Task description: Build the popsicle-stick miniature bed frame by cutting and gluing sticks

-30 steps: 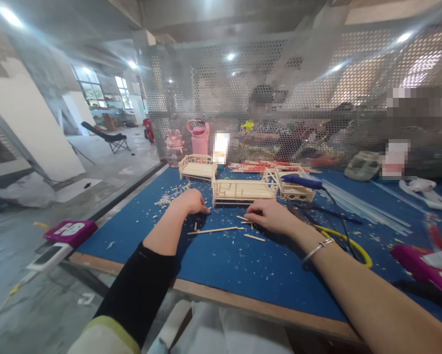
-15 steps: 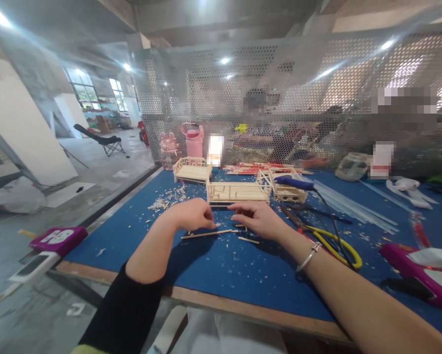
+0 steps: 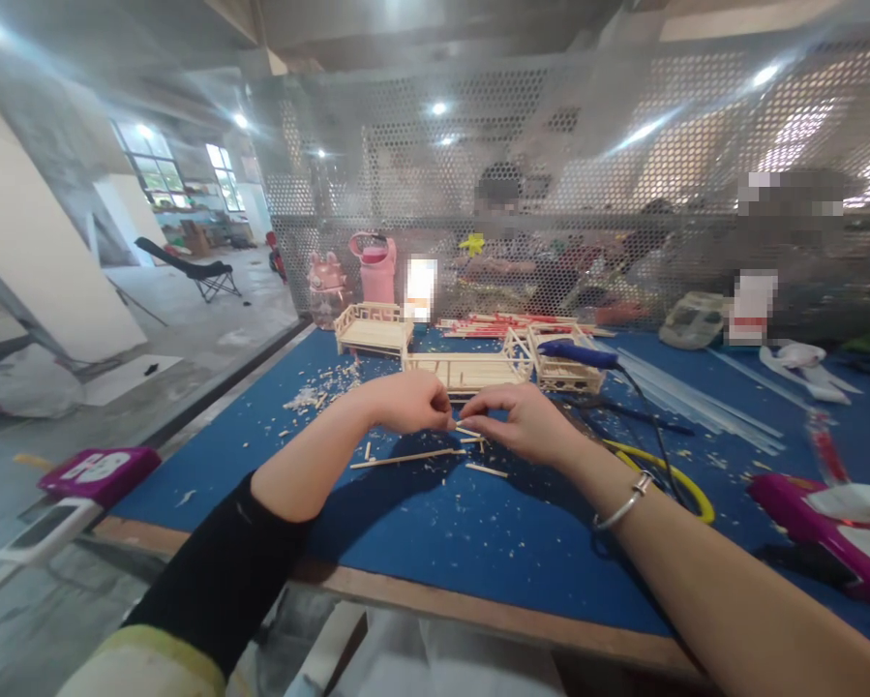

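My left hand [image 3: 416, 402] is closed in a pinch above the blue table mat, its fingertips almost meeting those of my right hand. The right hand [image 3: 520, 423] pinches a short wooden stick [image 3: 469, 432] between thumb and forefinger. Whatever the left fingers grip is too small to make out. Below them lie a longer thin stick [image 3: 405, 459] and a short loose stick [image 3: 487, 470]. Just behind the hands stands a miniature bed-like wooden frame [image 3: 470, 370], partly covered by them.
Another small wooden bed frame [image 3: 374, 332] and a box-like frame [image 3: 569, 373] stand behind. A blue-handled corded tool [image 3: 578, 354] rests on the latter. Yellow-handled pliers [image 3: 696, 499] and clear glue sticks [image 3: 696, 402] lie right. Wood scraps litter the blue mat [image 3: 420, 542].
My hands have come together, the left moving right and up, the right closing to a pinch. A short upright stick now shows where the left hand was.
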`<state>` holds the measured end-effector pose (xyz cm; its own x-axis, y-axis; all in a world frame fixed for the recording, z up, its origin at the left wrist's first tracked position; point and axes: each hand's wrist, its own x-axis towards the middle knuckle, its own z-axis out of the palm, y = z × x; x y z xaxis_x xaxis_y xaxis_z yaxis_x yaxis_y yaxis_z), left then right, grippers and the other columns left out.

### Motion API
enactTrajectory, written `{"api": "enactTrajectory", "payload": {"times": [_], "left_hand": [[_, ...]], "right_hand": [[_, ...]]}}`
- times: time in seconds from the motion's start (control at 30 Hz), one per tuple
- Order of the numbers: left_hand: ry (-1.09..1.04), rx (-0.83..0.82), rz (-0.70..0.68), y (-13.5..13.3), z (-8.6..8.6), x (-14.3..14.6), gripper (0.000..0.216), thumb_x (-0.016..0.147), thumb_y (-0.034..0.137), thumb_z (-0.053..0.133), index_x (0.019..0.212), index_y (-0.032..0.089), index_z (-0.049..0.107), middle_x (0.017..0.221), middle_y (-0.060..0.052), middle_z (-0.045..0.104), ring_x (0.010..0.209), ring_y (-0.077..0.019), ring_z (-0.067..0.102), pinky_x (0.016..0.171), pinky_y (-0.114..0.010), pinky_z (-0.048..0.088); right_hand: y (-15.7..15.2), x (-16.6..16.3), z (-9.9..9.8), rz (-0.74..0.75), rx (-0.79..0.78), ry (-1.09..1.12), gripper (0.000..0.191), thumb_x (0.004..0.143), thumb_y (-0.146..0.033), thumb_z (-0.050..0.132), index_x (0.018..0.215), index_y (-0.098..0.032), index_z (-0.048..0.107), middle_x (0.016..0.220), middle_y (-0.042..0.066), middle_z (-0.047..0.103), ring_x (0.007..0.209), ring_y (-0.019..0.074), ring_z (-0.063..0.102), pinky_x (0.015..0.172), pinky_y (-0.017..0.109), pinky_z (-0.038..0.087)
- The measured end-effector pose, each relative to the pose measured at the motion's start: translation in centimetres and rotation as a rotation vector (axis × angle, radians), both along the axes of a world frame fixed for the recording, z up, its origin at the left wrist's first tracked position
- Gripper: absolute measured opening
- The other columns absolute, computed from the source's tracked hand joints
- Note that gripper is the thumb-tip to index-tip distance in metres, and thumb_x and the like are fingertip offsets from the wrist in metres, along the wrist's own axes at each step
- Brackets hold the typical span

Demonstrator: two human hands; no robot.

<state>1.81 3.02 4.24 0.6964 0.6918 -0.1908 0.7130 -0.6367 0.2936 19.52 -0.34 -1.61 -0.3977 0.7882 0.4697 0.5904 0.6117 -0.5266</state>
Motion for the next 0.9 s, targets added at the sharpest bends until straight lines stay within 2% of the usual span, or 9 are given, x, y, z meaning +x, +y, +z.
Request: {"api": "enactTrajectory", "payload": {"times": [0.2, 0.37, 0.53, 0.6, 0.7, 0.8, 0.9], "left_hand": [[0.002, 0.046, -0.073, 1.1, 0.3, 1.0, 0.023, 0.071, 0.032, 0.054, 0.076, 0.016, 0.069, 0.066, -0.003, 0.065, 0.059, -0.0122, 0.050, 0.057, -0.024, 0.035], [0.009, 0.056, -0.096, 1.2, 1.6, 1.9, 0.019, 0.070, 0.031, 0.056, 0.070, 0.017, 0.068, 0.056, -0.001, 0.059, 0.052, -0.0103, 0.045, 0.055, -0.025, 0.034], [-0.076, 0.083, -0.115, 2.0, 3.5, 2.3, 0.018, 0.071, 0.033, 0.057, 0.071, 0.019, 0.068, 0.060, -0.001, 0.061, 0.055, -0.0112, 0.049, 0.058, -0.025, 0.035], [-0.197, 0.112, -0.056, 3.1, 4.0, 2.0, 0.023, 0.073, 0.038, 0.054, 0.075, 0.020, 0.068, 0.067, -0.001, 0.063, 0.061, -0.0127, 0.052, 0.060, -0.025, 0.037], [-0.321, 0.136, 0.025, 5.0, 4.2, 1.6, 0.029, 0.076, 0.041, 0.050, 0.088, 0.022, 0.068, 0.080, -0.002, 0.066, 0.071, -0.0150, 0.056, 0.065, -0.025, 0.039], [-0.306, 0.030, -0.021, 6.4, 3.7, 1.5, 0.039, 0.071, 0.035, 0.054, 0.108, 0.026, 0.061, 0.093, -0.002, 0.067, 0.079, -0.0154, 0.057, 0.069, -0.024, 0.040], [-0.283, -0.109, -0.058, 7.2, 3.0, 1.6, 0.059, 0.062, 0.024, 0.058, 0.121, 0.025, 0.052, 0.100, -0.002, 0.067, 0.081, -0.0154, 0.059, 0.072, -0.024, 0.041]], "right_hand": [[0.1, 0.6, 0.7, -0.016, 0.180, -0.199, 0.015, 0.080, -0.020, 0.052, 0.074, -0.019, 0.065, 0.072, 0.003, 0.068, 0.067, 0.0127, 0.058, 0.066, 0.025, 0.040], [0.0, 1.1, 1.7, -0.009, 0.326, -0.367, 0.018, 0.083, -0.021, 0.049, 0.075, -0.019, 0.064, 0.072, 0.003, 0.068, 0.069, 0.0140, 0.058, 0.067, 0.028, 0.038], [0.2, 2.2, 4.4, -0.103, 0.429, -0.589, 0.024, 0.084, -0.021, 0.044, 0.070, -0.021, 0.063, 0.069, 0.003, 0.065, 0.068, 0.0147, 0.055, 0.069, 0.031, 0.035], [0.5, 3.1, 6.1, -0.140, 0.434, -0.569, 0.026, 0.084, -0.023, 0.042, 0.068, -0.022, 0.062, 0.065, 0.002, 0.062, 0.064, 0.0142, 0.053, 0.065, 0.030, 0.035], [1.0, 3.9, 7.6, -0.229, 0.431, -0.404, 0.022, 0.084, -0.027, 0.042, 0.077, -0.023, 0.063, 0.073, 0.002, 0.064, 0.066, 0.0143, 0.055, 0.061, 0.028, 0.037], [1.7, 3.2, 6.3, -0.281, 0.435, -0.267, 0.020, 0.084, -0.028, 0.044, 0.081, -0.022, 0.063, 0.076, 0.003, 0.065, 0.068, 0.0143, 0.057, 0.062, 0.027, 0.040], [2.5, 1.8, 2.4, -0.270, 0.452, -0.267, 0.024, 0.087, -0.027, 0.040, 0.082, -0.020, 0.063, 0.077, 0.005, 0.067, 0.071, 0.0149, 0.059, 0.062, 0.027, 0.043]]}}
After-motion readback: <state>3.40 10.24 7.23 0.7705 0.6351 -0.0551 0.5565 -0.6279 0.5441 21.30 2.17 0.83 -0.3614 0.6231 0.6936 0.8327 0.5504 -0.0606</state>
